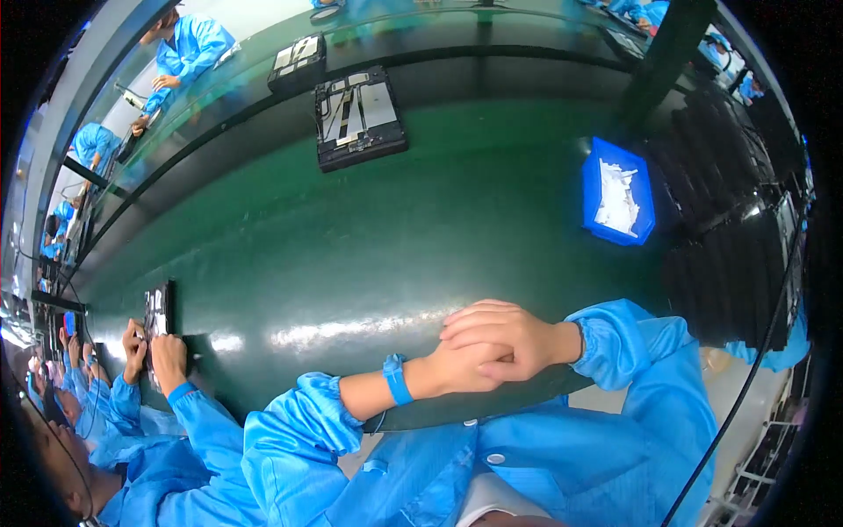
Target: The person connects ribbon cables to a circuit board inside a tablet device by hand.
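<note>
My two hands are clasped together near the front edge of the green table [395, 211]. On top lies my right hand [522, 338], its fingers wrapped over the back of my left hand [450, 369] and its thumb folded below. The fingers of the left hand are hidden under the right palm. A blue wrist strap [398, 380] circles my left wrist, and both my sleeves are blue with gathered cuffs. No tool or part shows in either hand.
A blue bin [646, 215] holds white pieces [617, 198] at the right. Black flat items [716, 176] are piled beyond it. Farther back lie an opened black device [382, 136] and another one [297, 63]. At left, a co-worker's hands [167, 358] hold a black device [158, 307].
</note>
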